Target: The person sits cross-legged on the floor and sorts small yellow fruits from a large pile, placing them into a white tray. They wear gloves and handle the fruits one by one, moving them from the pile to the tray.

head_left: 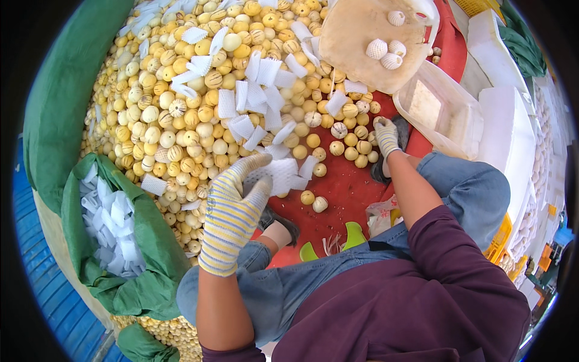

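Observation:
My left hand (237, 210), in a striped knit glove, is raised at the near edge of a heap of yellow, dark-streaked pepino melons (181, 108). Its thumb and fingers are around a white foam net sleeve (276, 174). My right hand (386, 135), gloved alike, reaches down beside my shoe at the heap's right edge. Its fingertips are on a pepino melon (379, 120), partly hidden by the glove. More flat foam net sleeves (258, 86) lie scattered on the heap. Several melons in foam nets (377, 49) rest on a pale plastic surface at the top.
A green sack (158, 253) of foam sleeves (113, 226) stands at left. On the right are an empty translucent plastic bin (461, 131) and white foam boxes (509, 135). Loose melons lie on the red sheet (334, 190) near my shoes, with a plastic bag (380, 215) near my legs.

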`<state>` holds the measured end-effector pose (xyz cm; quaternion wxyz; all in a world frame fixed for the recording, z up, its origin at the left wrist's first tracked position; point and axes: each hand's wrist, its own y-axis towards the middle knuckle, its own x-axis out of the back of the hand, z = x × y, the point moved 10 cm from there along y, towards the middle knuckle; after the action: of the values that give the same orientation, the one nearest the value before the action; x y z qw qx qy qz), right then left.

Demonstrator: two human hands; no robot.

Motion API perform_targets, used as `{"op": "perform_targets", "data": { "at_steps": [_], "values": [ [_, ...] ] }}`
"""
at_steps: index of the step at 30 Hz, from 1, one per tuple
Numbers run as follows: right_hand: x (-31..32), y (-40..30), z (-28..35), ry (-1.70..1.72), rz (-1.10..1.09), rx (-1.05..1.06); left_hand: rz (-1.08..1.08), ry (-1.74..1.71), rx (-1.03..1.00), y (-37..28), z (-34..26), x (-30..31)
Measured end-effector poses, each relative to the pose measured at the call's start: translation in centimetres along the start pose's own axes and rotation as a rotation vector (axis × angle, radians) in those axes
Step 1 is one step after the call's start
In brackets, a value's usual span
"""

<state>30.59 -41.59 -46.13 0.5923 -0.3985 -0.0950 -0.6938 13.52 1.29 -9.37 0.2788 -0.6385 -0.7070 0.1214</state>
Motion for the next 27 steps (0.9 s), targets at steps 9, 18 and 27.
{"op": "perform_targets", "data": {
  "at_steps": [9, 18, 27],
  "values": [
    [-6.7, -1.8, 12.7, -0.468, 0.324, 0.357, -0.001, 0.02, -0.046, 0.2, 0.4, -1.0],
    [-12.2, -4.7, 15.4, -0.834, 0.409, 0.52, 0.008, 0.085, -0.042, 1.3, 0.2, -0.6],
    [-10.4, -3.6, 14.5, -0.664, 0.441, 0.127, -0.096, 0.121, -0.028, 1.3, 0.4, 1.1]
  ]
}}
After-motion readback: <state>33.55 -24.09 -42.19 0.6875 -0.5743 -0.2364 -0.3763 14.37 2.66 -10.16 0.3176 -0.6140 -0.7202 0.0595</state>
